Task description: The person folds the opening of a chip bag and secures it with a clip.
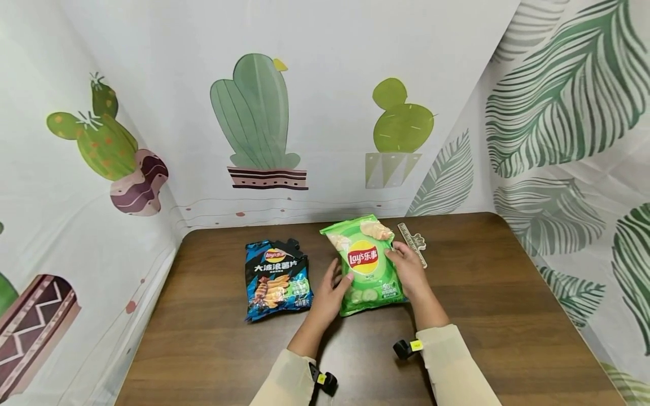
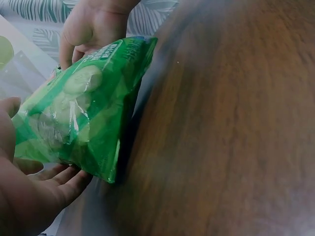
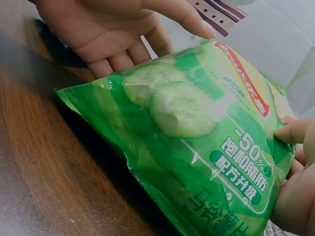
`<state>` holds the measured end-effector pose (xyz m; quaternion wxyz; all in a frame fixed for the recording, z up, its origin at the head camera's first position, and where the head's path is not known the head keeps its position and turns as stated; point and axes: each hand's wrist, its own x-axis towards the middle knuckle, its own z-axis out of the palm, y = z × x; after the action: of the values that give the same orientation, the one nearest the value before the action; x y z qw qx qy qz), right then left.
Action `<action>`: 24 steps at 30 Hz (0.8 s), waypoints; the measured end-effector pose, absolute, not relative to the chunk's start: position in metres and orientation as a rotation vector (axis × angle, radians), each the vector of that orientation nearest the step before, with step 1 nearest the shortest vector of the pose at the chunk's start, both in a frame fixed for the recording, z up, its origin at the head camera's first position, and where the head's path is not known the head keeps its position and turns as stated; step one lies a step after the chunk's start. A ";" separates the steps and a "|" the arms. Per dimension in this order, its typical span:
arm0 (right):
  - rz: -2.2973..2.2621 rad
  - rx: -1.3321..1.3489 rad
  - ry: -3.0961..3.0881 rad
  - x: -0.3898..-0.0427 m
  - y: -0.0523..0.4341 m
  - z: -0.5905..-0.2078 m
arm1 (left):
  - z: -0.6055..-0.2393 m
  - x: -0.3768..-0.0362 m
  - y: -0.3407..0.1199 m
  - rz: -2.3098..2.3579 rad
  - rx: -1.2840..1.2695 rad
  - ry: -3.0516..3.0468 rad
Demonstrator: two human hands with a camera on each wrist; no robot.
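Green Lay's bag, cucumber-flavour print facing up, held at centre of brown wood table, btwn the two hands; its far end lies toward the backdrop. R hand grasps the bag's R edge, thumb on front face, fingers curled behind. L hand lies at the L edge, thumb touching the bag, other fingers loosely extended and spread, i.e. not clenched. Near edge of bag hangs low over the tabletop; contact w/ wood can't be told. To L, well within the tabletop: blue-black chip bag, flat, w/ black clip at its far end. To far R, just beyond the R hand: pale clip w/ ruled strip, lying flat. Both forearms enter from near side in beige sleeves. Backdrop: white, printed w/ potted cacti; leaf-print cloth at R.
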<state>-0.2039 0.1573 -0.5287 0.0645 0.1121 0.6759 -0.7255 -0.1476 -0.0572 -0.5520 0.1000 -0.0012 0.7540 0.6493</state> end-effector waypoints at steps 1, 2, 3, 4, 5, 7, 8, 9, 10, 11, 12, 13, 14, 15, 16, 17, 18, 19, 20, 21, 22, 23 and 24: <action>-2.188 0.327 2.041 -0.204 0.157 -0.529 | -0.551 -0.148 -0.057 1.929 -0.013 2.218; -2.192 0.318 2.037 -0.203 0.156 -0.529 | -0.551 -0.149 -0.058 1.935 -0.021 2.213; -2.198 0.308 2.033 -0.203 0.156 -0.529 | -0.550 -0.150 -0.058 1.942 -0.029 2.205; -2.207 0.302 2.028 -0.203 0.155 -0.528 | -0.550 -0.150 -0.058 1.952 -0.035 2.189; -2.211 0.292 2.027 -0.202 0.155 -0.528 | -0.549 -0.151 -0.059 1.962 -0.040 2.175; -2.231 0.271 2.020 -0.201 0.153 -0.527 | -0.548 -0.151 -0.059 1.975 -0.051 2.158; -2.242 0.266 2.014 -0.201 0.152 -0.527 | -0.548 -0.152 -0.059 1.988 -0.051 2.147; -2.252 0.260 2.010 -0.201 0.152 -0.526 | -0.548 -0.152 -0.059 2.002 -0.056 2.134; -2.258 0.252 2.007 -0.200 0.151 -0.526 | -0.548 -0.152 -0.059 2.023 -0.060 2.117; -2.260 0.242 2.006 -0.200 0.151 -0.526 | -0.547 -0.152 -0.059 2.040 -0.067 2.107; -2.268 0.237 1.998 -0.200 0.150 -0.525 | -0.547 -0.153 -0.060 2.056 -0.076 2.098; -2.274 0.235 1.991 -0.200 0.150 -0.525 | -0.547 -0.153 -0.060 2.073 -0.081 2.089; -2.276 0.231 1.989 -0.200 0.150 -0.524 | -0.546 -0.153 -0.060 2.086 -0.089 2.083; -2.275 0.223 1.989 -0.200 0.150 -0.524 | -0.546 -0.153 -0.060 2.096 -0.098 2.078; -2.273 0.217 1.992 -0.200 0.150 -0.523 | -0.545 -0.154 -0.060 2.103 -0.107 2.076; -2.272 0.212 1.996 -0.200 0.150 -0.523 | -0.545 -0.154 -0.060 2.107 -0.114 2.075; -2.275 0.211 1.997 -0.200 0.149 -0.523 | -0.544 -0.154 -0.060 2.113 -0.114 2.076; -2.273 0.207 2.002 -0.200 0.149 -0.523 | -0.544 -0.154 -0.060 2.119 -0.116 2.075; -2.272 0.202 2.009 -0.200 0.149 -0.522 | -0.543 -0.154 -0.061 2.125 -0.119 2.072; -2.271 0.198 2.012 -0.200 0.149 -0.522 | -0.542 -0.154 -0.061 2.132 -0.128 2.071; -2.271 0.194 2.016 -0.200 0.149 -0.522 | -0.542 -0.155 -0.061 2.140 -0.133 2.072; -2.273 0.191 2.018 -0.200 0.149 -0.522 | -0.541 -0.155 -0.061 2.147 -0.133 2.076; -2.273 0.184 2.019 -0.200 0.149 -0.522 | -0.540 -0.155 -0.062 2.151 -0.133 2.084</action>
<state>-0.2005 0.1492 -0.5217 0.0480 0.0602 0.6620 -0.7455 -0.1547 -0.0616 -0.5396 0.0718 -0.0442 0.6933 0.7157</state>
